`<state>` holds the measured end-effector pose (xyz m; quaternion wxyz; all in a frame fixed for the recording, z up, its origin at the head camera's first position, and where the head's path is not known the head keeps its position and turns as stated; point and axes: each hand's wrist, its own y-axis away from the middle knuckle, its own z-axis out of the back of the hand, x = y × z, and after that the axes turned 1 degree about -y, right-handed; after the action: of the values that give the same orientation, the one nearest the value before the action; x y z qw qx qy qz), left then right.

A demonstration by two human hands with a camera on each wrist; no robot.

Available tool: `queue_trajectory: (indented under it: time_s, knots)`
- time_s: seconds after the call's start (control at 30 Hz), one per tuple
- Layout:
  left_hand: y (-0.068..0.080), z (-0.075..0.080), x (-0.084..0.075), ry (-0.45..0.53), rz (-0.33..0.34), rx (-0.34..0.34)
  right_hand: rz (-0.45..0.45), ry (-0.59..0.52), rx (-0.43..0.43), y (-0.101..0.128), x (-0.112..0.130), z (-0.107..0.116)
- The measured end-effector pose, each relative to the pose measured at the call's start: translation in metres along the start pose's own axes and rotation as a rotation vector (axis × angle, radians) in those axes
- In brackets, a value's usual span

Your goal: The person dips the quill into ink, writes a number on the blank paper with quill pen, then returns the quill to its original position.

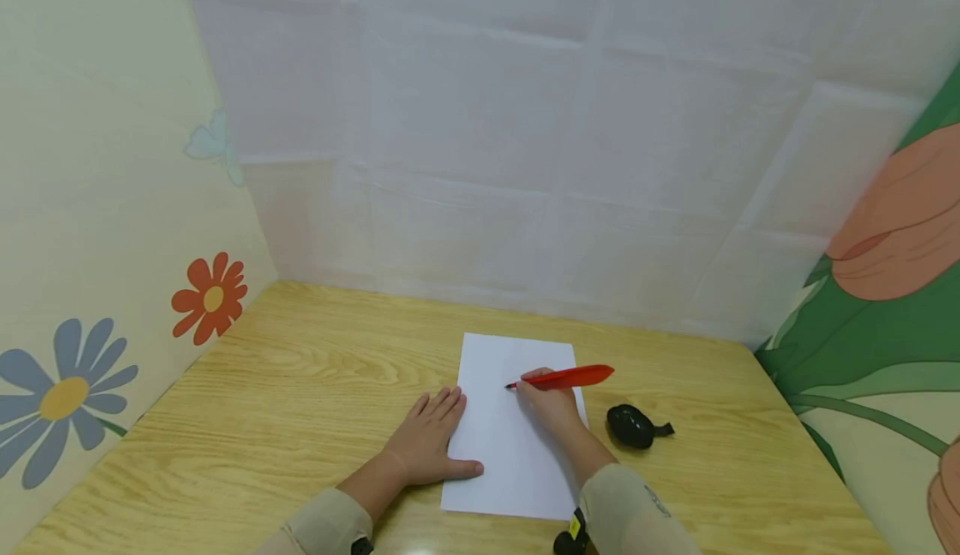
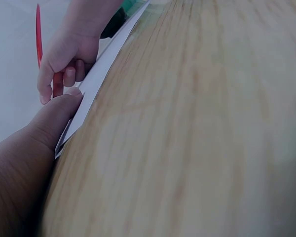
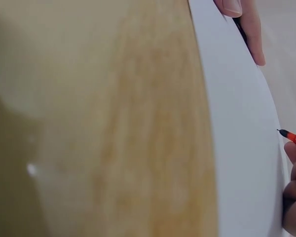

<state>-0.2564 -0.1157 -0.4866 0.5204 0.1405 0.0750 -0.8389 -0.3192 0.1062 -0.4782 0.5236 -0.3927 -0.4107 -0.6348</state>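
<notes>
Left hand [image 1: 431,442] lies flat on the paper [image 1: 510,447]; right hand [image 1: 551,405] pinches what looks like a red quill pen [image 1: 566,377].

Left wrist view: most of the left hand [image 2: 19,163] a blurred dark mass filling the lower left corner, fingers out of frame. Red feather-shaped quill pen [image 2: 38,34] cut by the top edge, its tip hidden behind the right hand [image 2: 64,59].

Right wrist view: right hand [image 3: 293,192] cropped at the right edge, only curled knuckles showing; pen shaft out of frame. Wooden tabletop [image 3: 113,123] blurred.

Head view: small black glossy pot [image 1: 632,426] too small to identify. Black object [image 1: 568,541] at the right sleeve cut by the bottom edge. Marks on the white paper sheet [image 1: 510,447] not discernible.
</notes>
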Motion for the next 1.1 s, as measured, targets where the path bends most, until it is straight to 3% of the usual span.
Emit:
queue_trajectory:
  time_s: [1.1]
  knots:
    - [-0.0014, -0.0022, 0.0001, -0.013, 0.002, -0.009, -0.024, 0.027, 0.055, 0.0047, -0.0002, 0.0021]
